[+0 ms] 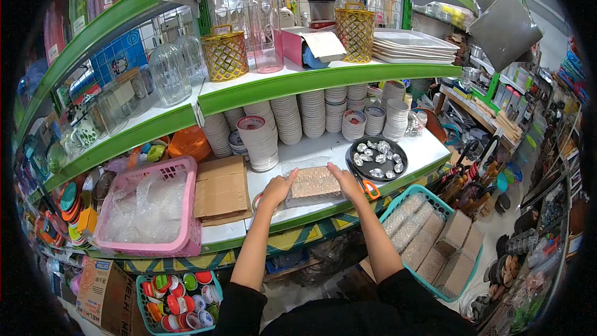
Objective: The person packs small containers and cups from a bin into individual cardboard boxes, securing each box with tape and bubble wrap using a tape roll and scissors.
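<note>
A cardboard box wrapped in bubble wrap (315,185) lies on the white shelf in front of me. My left hand (278,189) grips its left end, and my right hand (349,185) presses on its right end, thumbs near the top edge. Just right of my right hand are scissors with orange handles (372,191), their blades partly hidden. Behind them a round black tray (357,173) holds several clear, shiny faceted pieces (381,148). Flat brown cardboard (221,188) is stacked left of my left hand.
A pink basket (194,202) of loose bubble wrap sits at the left. Below right, a teal basket (477,261) holds several wrapped boxes. Stacks of small white bowls (288,118) line the back under a green-edged shelf (329,79). A teal basket of colourful lidded containers (217,283) stands low left.
</note>
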A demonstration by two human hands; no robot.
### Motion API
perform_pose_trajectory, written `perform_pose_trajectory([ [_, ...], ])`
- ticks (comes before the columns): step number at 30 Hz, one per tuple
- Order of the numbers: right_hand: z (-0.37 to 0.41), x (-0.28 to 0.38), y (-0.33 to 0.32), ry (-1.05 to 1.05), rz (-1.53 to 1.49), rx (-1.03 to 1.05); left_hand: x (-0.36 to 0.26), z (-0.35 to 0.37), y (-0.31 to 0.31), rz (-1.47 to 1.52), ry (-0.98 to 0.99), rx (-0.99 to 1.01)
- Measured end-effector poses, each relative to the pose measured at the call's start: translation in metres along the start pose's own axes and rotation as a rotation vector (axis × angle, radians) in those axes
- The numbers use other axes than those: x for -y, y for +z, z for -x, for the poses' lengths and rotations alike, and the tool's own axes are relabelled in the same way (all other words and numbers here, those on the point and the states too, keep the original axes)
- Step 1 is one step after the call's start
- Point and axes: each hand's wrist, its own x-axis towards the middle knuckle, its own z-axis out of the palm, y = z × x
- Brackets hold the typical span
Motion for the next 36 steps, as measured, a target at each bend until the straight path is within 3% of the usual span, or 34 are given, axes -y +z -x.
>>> perform_pose_trajectory([
  [5,-0.01,-0.008,0.0,0.021,0.06,0.025,0.004,-0.011,-0.001,-0.07,-0.024,0.031],
  [7,-0.015,-0.012,0.005,-0.192,0.027,0.018,-0.001,-0.008,-0.001,-0.11,-0.032,-0.024],
  [9,-0.002,0.0,0.0,-0.194,0.088,-0.077,-0.001,-0.006,0.002,-0.15,-0.04,-0.079],
  [11,0.004,0.008,-0.002,-0.196,0.15,-0.173,0.002,-0.005,0.007,-0.143,0.428,-0.366],
  [13,0.0,0.01,0.001,-0.532,0.144,-0.305,-0.004,-0.005,0.01,-0.091,0.508,-0.443],
  [15,0.0,0.017,-0.003,-0.588,0.09,-0.232,-0.007,-0.007,0.007,-0.039,0.589,-0.518],
  [17,0.006,0.026,-0.006,-0.641,0.037,-0.159,-0.008,-0.008,0.0,0.133,0.691,-0.227],
  [20,0.009,0.024,-0.005,-0.506,0.006,-0.11,-0.005,-0.007,0.002,0.237,0.561,-0.139],
  [24,0.012,0.017,-0.006,-0.439,-0.078,-0.055,-0.003,0.0,0.001,0.221,0.507,-0.118],
  [27,0.021,0.017,-0.012,-0.464,-0.09,0.006,0.0,0.005,0.002,0.407,0.446,-0.045],
  [32,0.032,0.018,-0.019,-0.475,-0.069,0.148,-0.006,0.022,-0.01,0.247,0.497,0.086],
  [36,0.041,0.022,-0.026,-0.486,-0.064,0.271,-0.003,0.025,-0.007,0.261,0.571,0.077],
])
